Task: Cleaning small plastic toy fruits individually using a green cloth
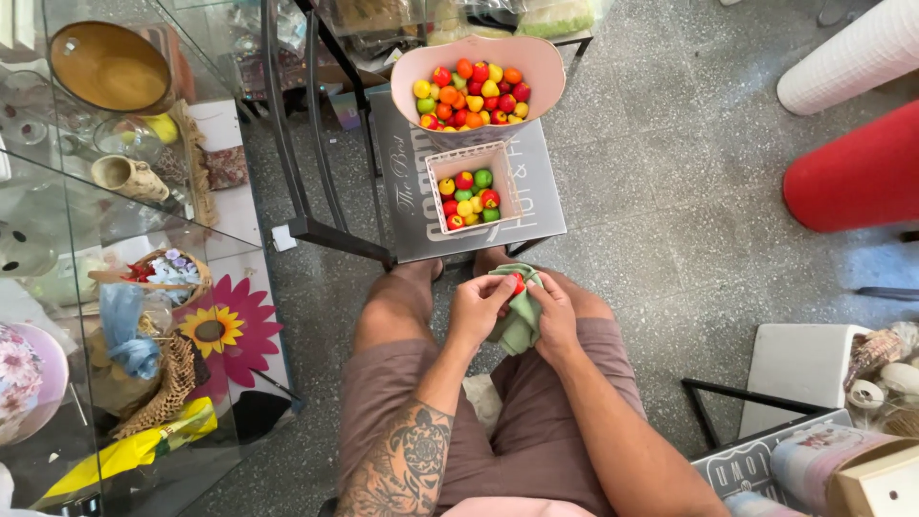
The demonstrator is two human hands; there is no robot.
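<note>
Small red fruit (518, 283), prob. light, hard, smooth, apt to slip: pinched by left hand (476, 308) fingertips, right hand (553, 316) fingers closed on soft green cloth (518, 316) w/ fruit nested in it.

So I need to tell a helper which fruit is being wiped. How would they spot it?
Start at the grey stool before the seated person's knees. Just below it, both hands hold a green cloth. The small red fruit peeks from that cloth, the only one outside the pink bowl and white basket.

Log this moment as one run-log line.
left hand: holds small red fruit | right hand: wraps green cloth around it | white basket: partly filled | pink bowl: full
</note>
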